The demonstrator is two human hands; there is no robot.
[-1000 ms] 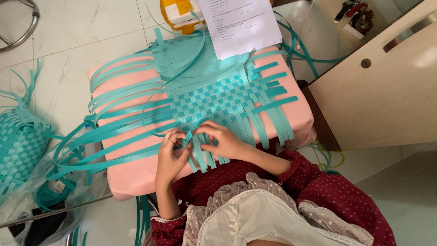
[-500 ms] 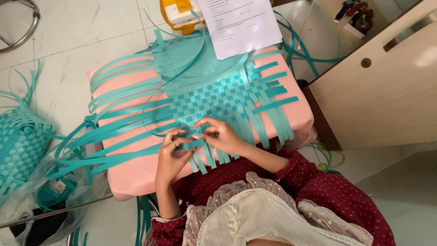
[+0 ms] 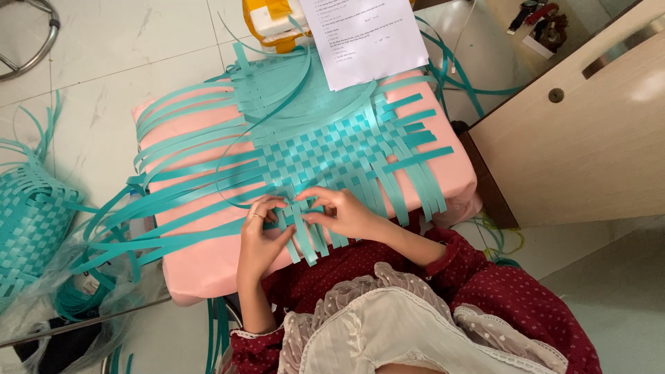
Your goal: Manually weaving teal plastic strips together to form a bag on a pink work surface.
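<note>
- The woven mat (image 3: 332, 156) of teal plastic strips lies flat on a pink cushioned stool (image 3: 187, 263), directly ahead of the person's body.
- Both hands meet at the mat's near edge; the loose strip ends (image 3: 308, 239) run lengthwise toward the person, hanging just over the stool's edge.
- Left hand (image 3: 262, 232): fingers curled, pinching a strip at the edge; it wears a ring.
- Right hand (image 3: 343, 211): fingers bent, pressing and gripping strips just beside the left hand; fingertips nearly touching.
- Long unwoven strips (image 3: 159, 208) fan leftward, off the stool.
- A printed sheet of paper (image 3: 364, 38) overlaps the mat's far side; a half-woven teal basket (image 3: 31, 221) sits on the floor, well apart; a wooden cabinet (image 3: 582, 138) stands right.
</note>
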